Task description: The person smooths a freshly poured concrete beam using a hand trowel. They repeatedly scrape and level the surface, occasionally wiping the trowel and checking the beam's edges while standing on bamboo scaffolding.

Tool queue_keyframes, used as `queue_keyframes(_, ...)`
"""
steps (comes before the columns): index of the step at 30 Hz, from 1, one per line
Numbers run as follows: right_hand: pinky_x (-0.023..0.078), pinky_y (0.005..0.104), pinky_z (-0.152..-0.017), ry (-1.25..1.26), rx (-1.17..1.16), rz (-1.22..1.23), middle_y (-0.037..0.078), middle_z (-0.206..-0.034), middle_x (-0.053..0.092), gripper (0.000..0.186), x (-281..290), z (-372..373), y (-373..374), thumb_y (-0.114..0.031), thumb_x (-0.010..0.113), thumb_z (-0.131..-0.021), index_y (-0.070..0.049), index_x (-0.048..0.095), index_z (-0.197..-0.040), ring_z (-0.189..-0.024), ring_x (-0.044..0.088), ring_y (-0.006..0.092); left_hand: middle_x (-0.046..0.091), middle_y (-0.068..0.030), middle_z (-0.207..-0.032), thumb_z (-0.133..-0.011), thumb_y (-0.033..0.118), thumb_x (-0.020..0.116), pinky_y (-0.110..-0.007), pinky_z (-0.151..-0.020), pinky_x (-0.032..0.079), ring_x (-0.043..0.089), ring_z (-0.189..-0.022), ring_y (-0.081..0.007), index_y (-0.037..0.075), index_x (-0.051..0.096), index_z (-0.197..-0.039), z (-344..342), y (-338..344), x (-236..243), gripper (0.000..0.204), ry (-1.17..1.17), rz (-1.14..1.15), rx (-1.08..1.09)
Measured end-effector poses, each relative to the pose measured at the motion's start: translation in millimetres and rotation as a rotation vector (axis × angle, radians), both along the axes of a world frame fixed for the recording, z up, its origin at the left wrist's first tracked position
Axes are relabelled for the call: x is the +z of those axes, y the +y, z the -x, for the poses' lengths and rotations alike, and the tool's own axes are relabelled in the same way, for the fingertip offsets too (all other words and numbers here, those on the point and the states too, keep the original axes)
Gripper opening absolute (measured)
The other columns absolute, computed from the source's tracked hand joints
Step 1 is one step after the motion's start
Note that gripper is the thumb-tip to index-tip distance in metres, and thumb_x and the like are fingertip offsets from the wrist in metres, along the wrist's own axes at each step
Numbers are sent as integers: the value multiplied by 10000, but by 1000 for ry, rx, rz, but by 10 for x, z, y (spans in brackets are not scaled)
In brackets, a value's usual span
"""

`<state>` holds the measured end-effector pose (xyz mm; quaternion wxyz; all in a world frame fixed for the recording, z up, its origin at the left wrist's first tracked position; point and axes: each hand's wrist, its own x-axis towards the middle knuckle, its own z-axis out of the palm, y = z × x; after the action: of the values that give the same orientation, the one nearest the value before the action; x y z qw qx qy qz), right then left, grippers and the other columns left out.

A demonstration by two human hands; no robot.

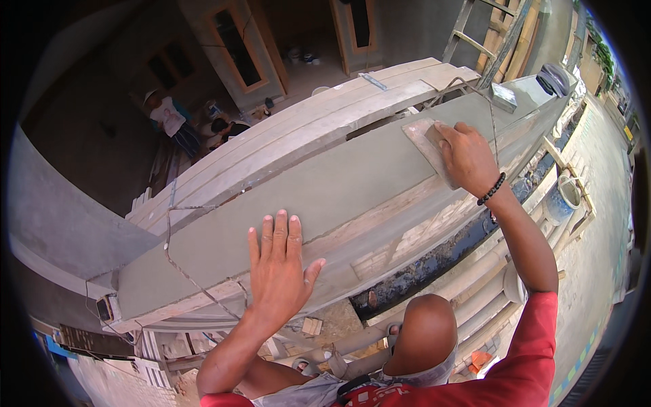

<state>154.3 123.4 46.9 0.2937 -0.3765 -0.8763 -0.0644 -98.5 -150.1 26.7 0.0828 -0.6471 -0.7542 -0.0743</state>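
Observation:
A long ledge of smooth grey mortar (325,182) runs across in front of me, from lower left to upper right. My right hand (469,161), with a dark bead bracelet at its wrist, grips a flat plastering float (422,139). The float lies on the ledge's right part, its blade partly covered by the hand. My left hand (277,275) is open, fingers stretched and slightly apart, by the ledge's near edge. It holds nothing; whether its fingertips press on the mortar I cannot tell.
Bent rods (169,241) cross the ledge at left and right. A metal-faced block (503,98) and a dark bundle (553,80) sit at its far right end. Below are bamboo poles (475,285), a dark ditch (413,278) and a bucket (561,200). Two people are beyond the boards (271,142).

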Motion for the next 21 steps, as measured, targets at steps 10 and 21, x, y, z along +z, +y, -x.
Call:
queue_keyframes(10,471,441,-749,21,396,156,185,-837,570,381,151,94,-651,-21,628,-847,-1,651,-1227,-805,574,378,313,-283,-1548,-878,322,722,-590,-1184,153,258,-1454,-452,-58,343,-1480,34,-96,19,807,1,16,42)
queue_keyframes(21,452,339,-853,198,20,392,153,-987,650,383,79,-1434,-1242,-119,580,-945,23,616,-1299,-913,602,247,465,-243,-1463,-914,275,676,-619,-1083,313,429,-1358,-465,88,451,-1434,64,-1003,202,597,-81,-289,-440)
